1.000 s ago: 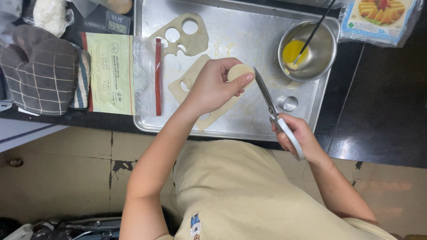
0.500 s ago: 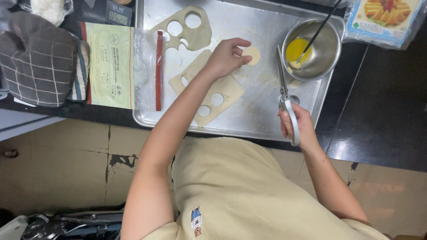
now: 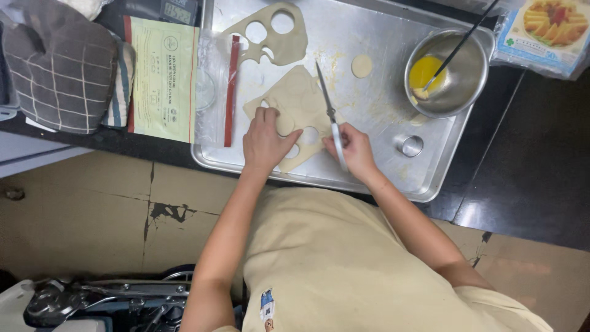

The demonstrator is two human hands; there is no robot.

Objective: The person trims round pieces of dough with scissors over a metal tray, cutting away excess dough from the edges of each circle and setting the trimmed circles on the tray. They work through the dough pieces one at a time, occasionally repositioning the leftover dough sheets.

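On a metal baking tray (image 3: 381, 178) lies a pale dough sheet (image 3: 301, 98) with round holes cut in it. My left hand (image 3: 265, 140) presses down on the near edge of that sheet, fingers on a cut round. My right hand (image 3: 355, 149) grips a knife (image 3: 327, 104) by its white handle, the blade pointing away over the sheet. A single dough disc (image 3: 361, 66) sits alone on the tray beyond the blade. A second dough piece with holes (image 3: 270, 37) lies at the tray's far left.
A steel bowl (image 3: 458, 80) of yellow liquid with a brush stands at the tray's far right. A small round metal cutter (image 3: 410, 146) sits near my right hand. Left of the tray lie a clear plastic packet (image 3: 163, 77) and a grey checked oven mitt (image 3: 58, 67).
My left hand set the dough disc down on the far part of the tray, then came back onto the near dough sheet. My right hand carried the knife left over the sheet.
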